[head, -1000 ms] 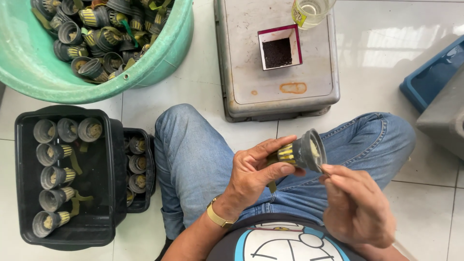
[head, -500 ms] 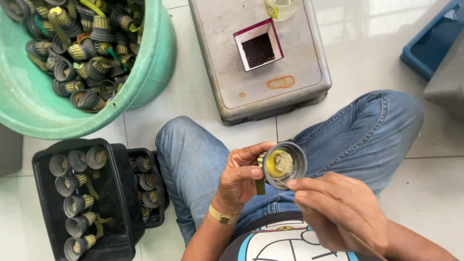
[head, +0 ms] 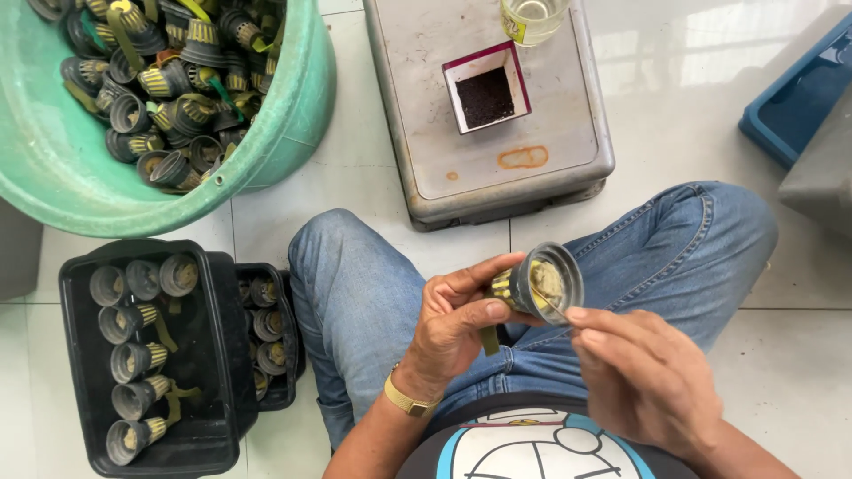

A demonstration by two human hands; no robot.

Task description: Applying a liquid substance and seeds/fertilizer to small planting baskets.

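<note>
Over your lap, above the blue jeans point(head: 373, 293), you hold a small dark cup point(head: 548, 282) with a yellow-striped neck, its open mouth turned up toward you and pale stuff showing inside. Your left hand point(head: 448, 333) grips it: thumb and forefinger are closed round the striped neck, the other fingers curled under, and a green strip hangs from the neck below the thumb. Your right hand point(head: 643, 377) sits just right of the cup, fingertips pinched shut on a thin stick point(head: 552, 304) whose tip reaches into the cup's mouth.

Far left, a green tub point(head: 293, 124) is heaped with many more such cups, dark with yellow stripes and green strips. Near left, a black tray point(head: 213, 355) on the floor carries a column of the cups, three across its far end, lying with their mouths up. A second, smaller black tray point(head: 288, 390) stands touching its right side, between it and your knee, with more cups inside.

Far centre, a grey metal box point(head: 550, 124) stands on the tiles. On its top sits a small square carton point(head: 454, 93), white-walled with a dark red rim, filled with dark grains. At the box's far edge is a clear glass point(head: 532, 18) with a yellow label. Far right, a blue bin point(head: 799, 98) shows partly.
</note>
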